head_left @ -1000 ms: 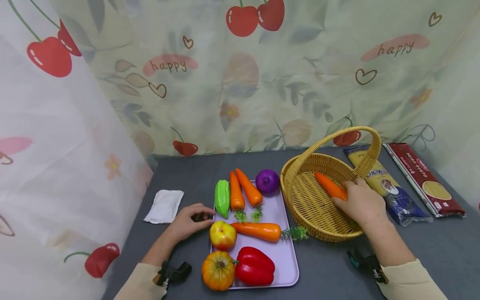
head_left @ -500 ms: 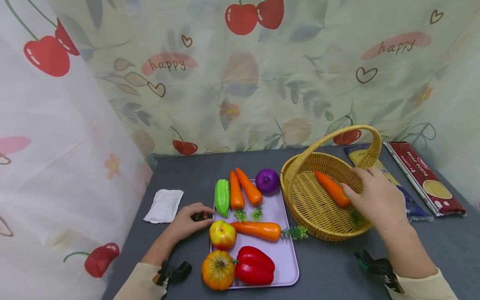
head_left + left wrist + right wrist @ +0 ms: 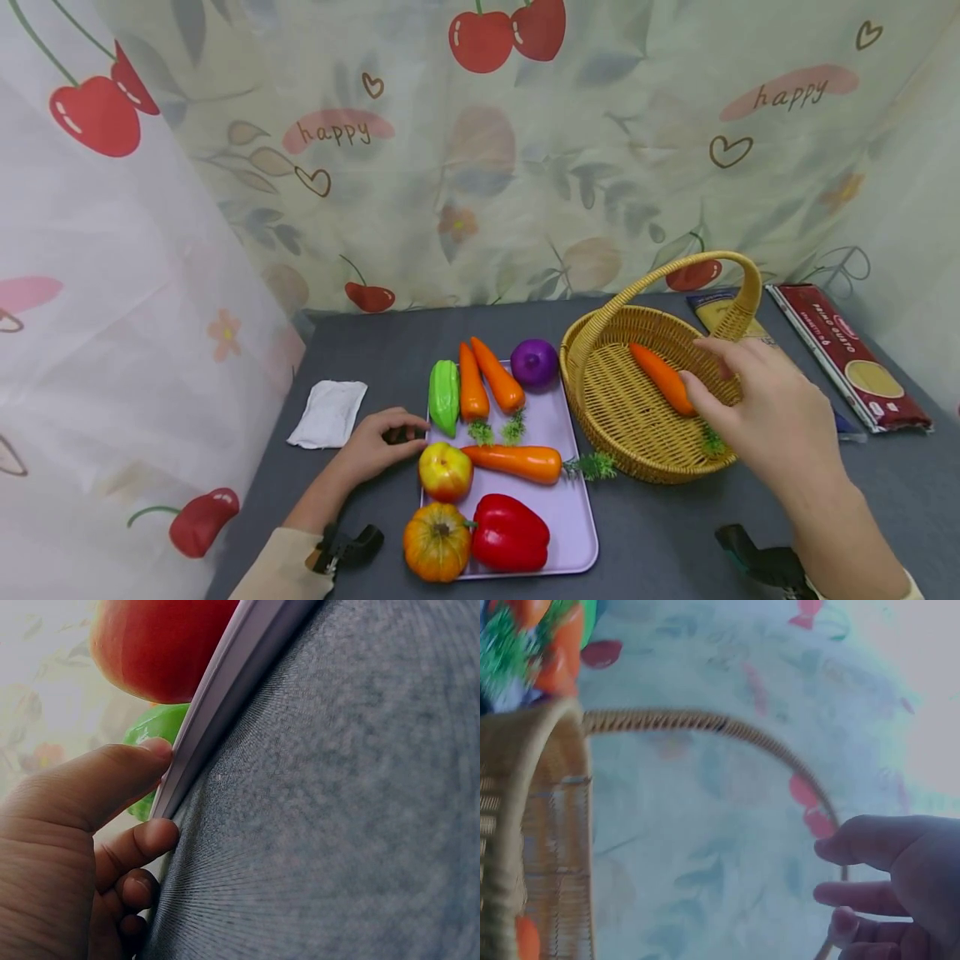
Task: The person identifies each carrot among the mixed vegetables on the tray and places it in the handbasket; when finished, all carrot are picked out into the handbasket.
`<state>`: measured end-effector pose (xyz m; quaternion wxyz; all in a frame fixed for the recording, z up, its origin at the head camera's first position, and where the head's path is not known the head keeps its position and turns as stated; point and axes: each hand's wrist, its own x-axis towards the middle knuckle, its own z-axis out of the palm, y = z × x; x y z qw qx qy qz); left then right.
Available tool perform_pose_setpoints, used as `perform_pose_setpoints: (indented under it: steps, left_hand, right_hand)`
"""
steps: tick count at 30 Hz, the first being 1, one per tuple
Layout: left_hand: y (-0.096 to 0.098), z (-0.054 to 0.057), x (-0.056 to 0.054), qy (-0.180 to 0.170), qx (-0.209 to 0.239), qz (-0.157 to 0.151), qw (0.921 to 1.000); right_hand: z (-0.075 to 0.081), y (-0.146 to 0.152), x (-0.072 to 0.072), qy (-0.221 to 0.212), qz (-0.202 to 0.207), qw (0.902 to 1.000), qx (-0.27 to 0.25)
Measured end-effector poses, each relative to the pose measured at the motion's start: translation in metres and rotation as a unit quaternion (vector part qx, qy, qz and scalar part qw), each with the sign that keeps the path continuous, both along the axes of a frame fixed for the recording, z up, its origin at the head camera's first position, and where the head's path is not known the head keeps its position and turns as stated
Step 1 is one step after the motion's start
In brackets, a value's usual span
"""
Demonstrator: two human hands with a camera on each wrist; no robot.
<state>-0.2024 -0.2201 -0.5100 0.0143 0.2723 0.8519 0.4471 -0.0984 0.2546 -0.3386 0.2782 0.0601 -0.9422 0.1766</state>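
At the left long side of a lilac tray (image 3: 573, 525), my left hand (image 3: 378, 446) rests with relaxed fingers. In the left wrist view its thumb (image 3: 154, 750) and forefinger touch the tray's rim at separate spots, gripping nothing. My right hand (image 3: 787, 417) is raised over the right side of a wicker basket (image 3: 600, 417), fingers spread and holding nothing. Inside the basket lies one orange carrot (image 3: 663, 379) with a green tuft. On the tray are several more items: a carrot (image 3: 521, 463) lying crosswise, a peach (image 3: 446, 472) and a red bell pepper (image 3: 512, 533).
Two carrots (image 3: 474, 383), a green ridged vegetable (image 3: 444, 396) and a purple onion (image 3: 535, 363) fill the tray's far end. A small pumpkin (image 3: 437, 542) sits at its near left corner. A white cloth (image 3: 327, 414) lies left. Pasta packs, one red (image 3: 847, 358), lie right of the basket.
My right hand has let go of the carrot in the basket, risen and drawn back to the right. The carrot stays in the basket. My left hand has not moved.
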Motion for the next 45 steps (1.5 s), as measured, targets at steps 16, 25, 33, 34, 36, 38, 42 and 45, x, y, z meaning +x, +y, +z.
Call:
perform_pose_setpoints:
  steps: [16,25,33,34,36,38,42,45]
  left_hand:
    - [0.001,-0.002,0.0,-0.002,0.005,0.009,0.9999]
    - [-0.001,-0.002,0.0,-0.001,-0.001,0.007,1.0]
    - [0.0,-0.002,-0.001,-0.007,-0.001,0.007,1.0]
    - [0.0,-0.002,-0.001,-0.008,-0.002,0.007,0.9999]
    - [-0.001,-0.001,-0.001,-0.009,-0.004,0.008,0.9999]
    - [-0.001,0.0,-0.001,-0.009,-0.005,0.007,0.9999]
    - [-0.001,0.0,-0.001,-0.005,-0.004,0.003,1.0]
    - [-0.001,0.0,0.0,-0.004,-0.004,0.002,1.0]
  right_hand:
    - [-0.007,-0.045,0.02,0.064,0.148,0.9867,0.019]
    - [-0.034,-0.078,0.018,-0.029,0.194,0.9801,0.031]
    - [-0.058,-0.099,0.014,-0.131,0.206,0.9671,0.071]
    - [-0.062,-0.101,0.013,-0.134,0.209,0.9657,0.076]
    - [-0.069,-0.105,0.011,-0.143,0.215,0.9627,0.081]
    - [-0.076,-0.107,0.009,-0.155,0.215,0.9607,0.082]
    - [-0.087,-0.112,0.004,-0.216,0.206,0.9518,0.072]
    - [-0.094,-0.113,0.001,-0.272,0.197,0.9393,0.068]
